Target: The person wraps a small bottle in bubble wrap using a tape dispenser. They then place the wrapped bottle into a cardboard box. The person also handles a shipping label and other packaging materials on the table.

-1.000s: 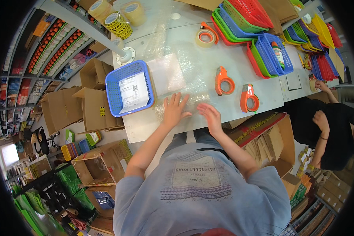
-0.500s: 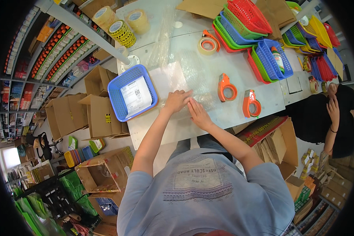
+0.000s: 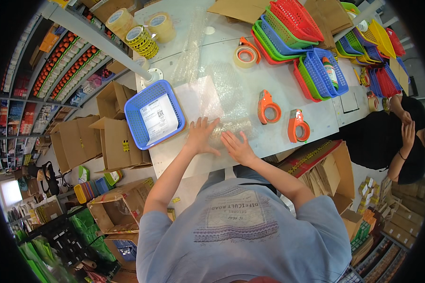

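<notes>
A sheet of clear bubble wrap (image 3: 226, 96) lies on the white table, its near end folded into a thicker band. My left hand (image 3: 201, 137) is open, fingers spread, at the left end of that band. On its near side, my right hand (image 3: 238, 148) lies with fingers stretched out and touching the wrap. Whether something is inside the folded wrap I cannot tell. A white paper sheet (image 3: 193, 96) lies partly under the plastic. To the left, a blue basket (image 3: 129, 126) holds a printed white paper (image 3: 161, 120).
Orange tape dispensers (image 3: 269, 109) lie right of the wrap. Stacked coloured baskets (image 3: 288, 40) stand at the far right, one holding a bottle (image 3: 330, 75). Tape rolls (image 3: 144, 42) and a metal post (image 3: 108, 45) are at the far left. Another person (image 3: 387, 137) is at the right.
My hands have moved apart and nearer to me; the left hand's fingers have spread. The wrap's near end now shows a folded band. The view has shifted slightly.
</notes>
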A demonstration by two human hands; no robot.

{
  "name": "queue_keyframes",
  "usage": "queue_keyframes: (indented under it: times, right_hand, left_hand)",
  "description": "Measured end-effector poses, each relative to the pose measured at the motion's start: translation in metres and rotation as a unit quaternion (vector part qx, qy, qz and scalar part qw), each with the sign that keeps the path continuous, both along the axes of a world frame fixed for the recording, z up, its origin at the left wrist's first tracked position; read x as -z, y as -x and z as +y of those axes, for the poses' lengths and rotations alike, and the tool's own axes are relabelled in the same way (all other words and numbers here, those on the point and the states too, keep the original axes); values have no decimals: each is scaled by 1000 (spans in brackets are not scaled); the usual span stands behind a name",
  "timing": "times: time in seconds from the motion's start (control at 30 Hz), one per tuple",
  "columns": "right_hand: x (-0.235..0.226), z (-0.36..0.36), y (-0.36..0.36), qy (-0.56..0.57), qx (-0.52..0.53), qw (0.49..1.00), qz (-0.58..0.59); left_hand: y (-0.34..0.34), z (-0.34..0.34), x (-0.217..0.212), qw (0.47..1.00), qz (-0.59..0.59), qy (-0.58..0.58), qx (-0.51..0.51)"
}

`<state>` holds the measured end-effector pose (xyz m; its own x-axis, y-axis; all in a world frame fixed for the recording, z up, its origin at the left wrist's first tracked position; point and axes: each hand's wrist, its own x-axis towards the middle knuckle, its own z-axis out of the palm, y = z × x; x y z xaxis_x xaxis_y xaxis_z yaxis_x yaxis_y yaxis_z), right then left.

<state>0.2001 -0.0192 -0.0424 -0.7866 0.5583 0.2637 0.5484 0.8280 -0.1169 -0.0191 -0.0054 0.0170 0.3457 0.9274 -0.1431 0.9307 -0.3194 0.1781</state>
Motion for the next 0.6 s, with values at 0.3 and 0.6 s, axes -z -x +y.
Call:
queue_keyframes:
  times: [0.3,0.6]
  right_hand:
    - [-33,23,-1,104,75,992,15]
    - [-33,35,-99,547,65,828,-104]
  left_hand:
    - [32,42,13,956,-169,237,27]
    - [20,4,19,974,-149,165,39]
